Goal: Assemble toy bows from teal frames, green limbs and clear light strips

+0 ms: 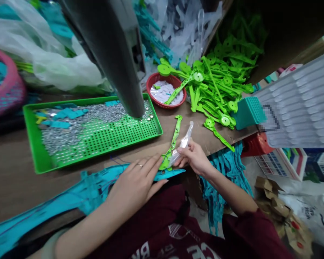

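My right hand pinches a translucent whitish plastic piece, long and narrow, tilted up and away from me. Just left of it, a bright green long plastic part lies on the brown table, its rounded end close to me. My left hand lies flat with fingers stretched out, the tips at the green part's rounded end. Beneath that hand runs a blue plastic part with a thin dark wire along it. What the left palm covers is hidden.
A green perforated tray holds many small metal pieces and blue strips. Behind stand a red basket of white pieces and a pile of green parts. A dark machine column hangs over the tray. White stacked trays rise at right.
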Motion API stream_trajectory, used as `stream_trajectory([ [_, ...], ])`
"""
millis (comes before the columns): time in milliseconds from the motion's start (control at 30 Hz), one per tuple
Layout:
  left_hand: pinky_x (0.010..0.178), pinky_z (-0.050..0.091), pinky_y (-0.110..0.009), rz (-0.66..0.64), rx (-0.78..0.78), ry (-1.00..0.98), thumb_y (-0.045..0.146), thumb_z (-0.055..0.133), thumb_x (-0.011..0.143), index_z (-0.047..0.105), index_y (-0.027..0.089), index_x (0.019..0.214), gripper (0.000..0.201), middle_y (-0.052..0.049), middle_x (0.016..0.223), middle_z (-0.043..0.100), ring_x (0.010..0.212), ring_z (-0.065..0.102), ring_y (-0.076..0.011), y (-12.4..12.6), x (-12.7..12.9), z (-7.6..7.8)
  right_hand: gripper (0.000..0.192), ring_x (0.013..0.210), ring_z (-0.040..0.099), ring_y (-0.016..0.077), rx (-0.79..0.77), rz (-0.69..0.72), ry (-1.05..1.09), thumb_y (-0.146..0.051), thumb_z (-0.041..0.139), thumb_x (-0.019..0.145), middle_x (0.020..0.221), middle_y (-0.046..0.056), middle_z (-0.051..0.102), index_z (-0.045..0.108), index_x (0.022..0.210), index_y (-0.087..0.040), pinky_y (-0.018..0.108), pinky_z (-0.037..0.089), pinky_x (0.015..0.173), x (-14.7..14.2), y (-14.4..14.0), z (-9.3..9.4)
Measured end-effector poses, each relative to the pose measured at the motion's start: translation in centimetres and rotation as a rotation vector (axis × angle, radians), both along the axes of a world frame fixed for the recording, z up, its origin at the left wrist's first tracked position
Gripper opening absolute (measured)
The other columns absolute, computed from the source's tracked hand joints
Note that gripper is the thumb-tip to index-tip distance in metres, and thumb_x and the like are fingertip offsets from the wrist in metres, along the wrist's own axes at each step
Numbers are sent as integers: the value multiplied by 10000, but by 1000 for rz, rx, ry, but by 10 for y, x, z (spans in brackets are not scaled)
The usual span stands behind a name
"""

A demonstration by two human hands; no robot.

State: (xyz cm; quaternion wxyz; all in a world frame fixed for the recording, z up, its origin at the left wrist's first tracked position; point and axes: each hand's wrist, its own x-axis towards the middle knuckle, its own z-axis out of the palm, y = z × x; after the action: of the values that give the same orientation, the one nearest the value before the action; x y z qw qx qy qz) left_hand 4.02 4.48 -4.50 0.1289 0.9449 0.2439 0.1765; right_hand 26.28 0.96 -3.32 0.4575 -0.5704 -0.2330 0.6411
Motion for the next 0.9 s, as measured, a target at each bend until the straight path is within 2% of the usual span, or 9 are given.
stream_trajectory([
  [133,939,548,-462,35,-62,-32,435,468,1020,613,111,1346,481,-188,1279,694,1112,678,-320,-4,1,-2,515,462,698,141,-22,31,22,-460,851,688,612,-36,714,514,976,-199,156,540,401,-2,1,-2],
  [233,913,552,-462,26,-38,-65,405,505,1011,622,103,1317,445,-188,1254,699,1068,686,-317,-4,0,-4,497,462,698,138,-24,24,28,-457,846,697,624,-25,722,522,964,-192,150,536,392,2,2,0],
  [400,936,551,-449,18,-67,-75,385,533,1005,651,152,1270,372,-166,1256,703,1085,680,-297,-3,-2,-5,502,397,649,117,-48,23,19,-472,862,667,559,-53,679,525,917,-196,127,480,339,8,6,2],
  [500,961,544,-449,27,-121,-78,401,535,1002,652,176,1271,370,-151,1256,707,1102,677,-292,-3,-2,-6,509,411,660,122,-37,31,-24,-472,849,689,593,-56,689,516,965,-203,134,477,335,9,6,1],
  [667,947,547,-460,17,-116,-90,389,523,1005,657,182,1261,356,-152,1238,711,1075,679,-295,-3,-2,-8,506,469,690,132,-24,79,-105,-509,804,740,657,-46,698,478,994,-217,158,513,378,6,4,-3],
  [800,962,540,-477,-14,-60,-27,341,539,996,671,194,1242,315,-157,1268,695,1112,660,-317,-4,0,-6,464,466,666,135,-7,134,-240,-538,735,798,636,-66,654,426,978,-242,191,511,390,2,2,-6],
  [867,949,539,-489,-23,-17,7,322,550,989,659,211,1275,326,-168,1297,676,1113,653,-330,-5,1,-5,438,486,652,146,2,143,-437,-548,681,843,660,-62,632,431,1027,-240,239,534,429,2,-1,-5],
  [900,933,541,-493,-29,8,23,316,553,987,646,225,1304,343,-174,1314,665,1102,652,-335,-5,2,-4,458,537,662,161,26,124,-607,-546,677,849,715,-37,645,445,1083,-229,282,566,484,3,-3,-3],
])
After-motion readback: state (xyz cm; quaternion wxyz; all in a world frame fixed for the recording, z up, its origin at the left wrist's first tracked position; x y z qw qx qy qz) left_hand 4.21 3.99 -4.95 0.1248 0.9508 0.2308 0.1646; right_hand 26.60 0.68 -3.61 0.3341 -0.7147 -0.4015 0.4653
